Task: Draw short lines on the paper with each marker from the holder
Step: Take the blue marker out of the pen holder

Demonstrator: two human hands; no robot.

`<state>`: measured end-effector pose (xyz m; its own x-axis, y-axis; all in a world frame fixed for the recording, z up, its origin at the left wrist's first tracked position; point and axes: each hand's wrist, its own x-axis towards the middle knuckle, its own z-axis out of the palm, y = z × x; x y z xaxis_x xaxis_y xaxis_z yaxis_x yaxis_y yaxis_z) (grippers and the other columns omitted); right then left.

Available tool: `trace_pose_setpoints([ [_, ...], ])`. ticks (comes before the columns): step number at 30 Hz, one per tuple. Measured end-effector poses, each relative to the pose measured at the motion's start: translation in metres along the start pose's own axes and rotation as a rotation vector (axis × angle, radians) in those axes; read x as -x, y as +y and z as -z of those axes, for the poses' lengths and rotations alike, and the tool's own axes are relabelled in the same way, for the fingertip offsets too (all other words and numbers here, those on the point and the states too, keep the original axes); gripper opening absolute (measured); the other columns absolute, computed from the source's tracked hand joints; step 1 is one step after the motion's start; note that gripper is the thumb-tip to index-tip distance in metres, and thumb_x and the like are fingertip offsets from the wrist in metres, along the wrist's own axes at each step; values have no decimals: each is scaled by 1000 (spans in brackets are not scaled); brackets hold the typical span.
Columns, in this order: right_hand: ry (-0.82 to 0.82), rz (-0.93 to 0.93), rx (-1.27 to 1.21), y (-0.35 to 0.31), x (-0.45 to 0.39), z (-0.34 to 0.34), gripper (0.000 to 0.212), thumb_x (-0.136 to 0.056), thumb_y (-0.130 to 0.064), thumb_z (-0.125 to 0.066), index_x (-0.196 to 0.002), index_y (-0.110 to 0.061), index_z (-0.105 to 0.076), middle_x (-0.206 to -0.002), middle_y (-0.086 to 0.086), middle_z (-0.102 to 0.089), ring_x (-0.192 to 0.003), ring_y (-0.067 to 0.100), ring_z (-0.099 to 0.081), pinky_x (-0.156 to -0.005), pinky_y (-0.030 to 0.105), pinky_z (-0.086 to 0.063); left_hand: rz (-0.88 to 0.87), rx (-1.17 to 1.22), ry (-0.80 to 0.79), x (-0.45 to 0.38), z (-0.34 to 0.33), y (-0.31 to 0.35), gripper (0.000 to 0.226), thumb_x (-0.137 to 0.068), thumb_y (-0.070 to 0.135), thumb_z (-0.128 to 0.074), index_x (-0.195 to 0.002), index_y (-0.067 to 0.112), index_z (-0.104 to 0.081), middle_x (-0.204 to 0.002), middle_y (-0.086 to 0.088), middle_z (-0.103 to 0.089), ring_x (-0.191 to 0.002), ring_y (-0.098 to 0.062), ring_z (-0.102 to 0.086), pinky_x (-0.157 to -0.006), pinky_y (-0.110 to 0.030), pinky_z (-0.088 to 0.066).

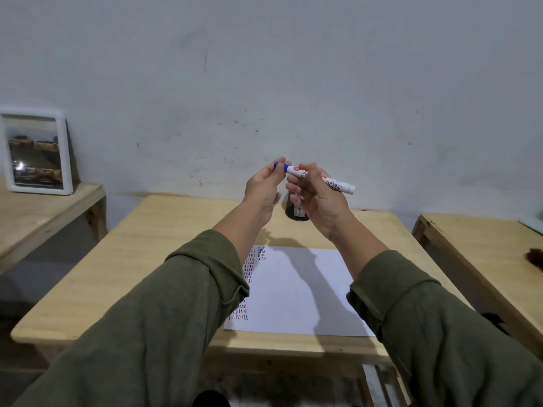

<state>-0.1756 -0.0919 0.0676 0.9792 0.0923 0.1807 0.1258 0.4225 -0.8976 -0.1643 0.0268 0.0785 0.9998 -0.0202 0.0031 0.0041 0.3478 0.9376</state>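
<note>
Both hands are raised above the wooden table. My right hand grips the white barrel of a board marker that lies nearly level. My left hand pinches the marker's blue cap at its left end. Behind my hands stands a black mesh holder, mostly hidden. A white paper lies on the table below, with rows of short red, blue and black lines down its left side, partly covered by my left sleeve.
A white-framed picture leans against the wall on a side table at the left. Another wooden table stands at the right with a dark object at its far edge. The grey wall rises behind.
</note>
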Motion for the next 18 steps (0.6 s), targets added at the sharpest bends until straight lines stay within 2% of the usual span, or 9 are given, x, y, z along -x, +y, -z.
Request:
trace_pose_setpoints([
  [4,43,-41,-178,2,0,-9,21,-95,-33,-50,-92,-16,-61,-76,3,-73,-69,12,-68,-69,21,-56,-21,177,-86,-2,1,0,34,-102,22,-38,-133,23,-50,-132,14,-55,-114,-3,-49,-97,-29,-32],
  [6,50,-42,-213,4,0,-11,18,-95,-28,-51,-89,-15,-62,-73,5,-73,-68,12,-68,-68,21,-56,-20,201,-66,-2,1,0,29,-101,21,-39,-124,25,-56,-118,16,-61,-107,-2,-53,-95,-29,-32],
  [9,44,-22,-156,6,0,-11,15,-94,-22,-52,-87,-14,-62,-71,6,-72,-69,15,-67,-71,22,-56,14,119,34,-2,1,-2,18,-99,24,-46,-98,29,-63,-91,21,-63,-86,5,-56,-85,-26,-31],
  [13,2,25,-72,8,0,-10,16,-95,-18,-49,-86,-12,-62,-72,7,-70,-72,19,-63,-77,25,-54,55,83,137,-3,-2,2,22,-97,25,-48,-82,26,-63,-81,19,-61,-75,2,-54,-64,-24,-29],
  [15,-39,54,29,9,-1,-8,16,-96,-16,-49,-89,-10,-62,-79,9,-69,-76,19,-63,-80,25,-53,96,50,203,-4,1,4,25,-93,33,-53,-71,25,-62,-73,12,-58,-68,-1,-52,-58,-23,-27],
  [18,-81,62,116,8,1,-4,16,-95,-13,-50,-89,-9,-64,-84,12,-65,-78,21,-62,-82,26,-52,154,31,289,-9,15,6,27,-89,45,-57,-72,24,-62,-68,9,-56,-57,1,-49,-49,-16,-26],
])
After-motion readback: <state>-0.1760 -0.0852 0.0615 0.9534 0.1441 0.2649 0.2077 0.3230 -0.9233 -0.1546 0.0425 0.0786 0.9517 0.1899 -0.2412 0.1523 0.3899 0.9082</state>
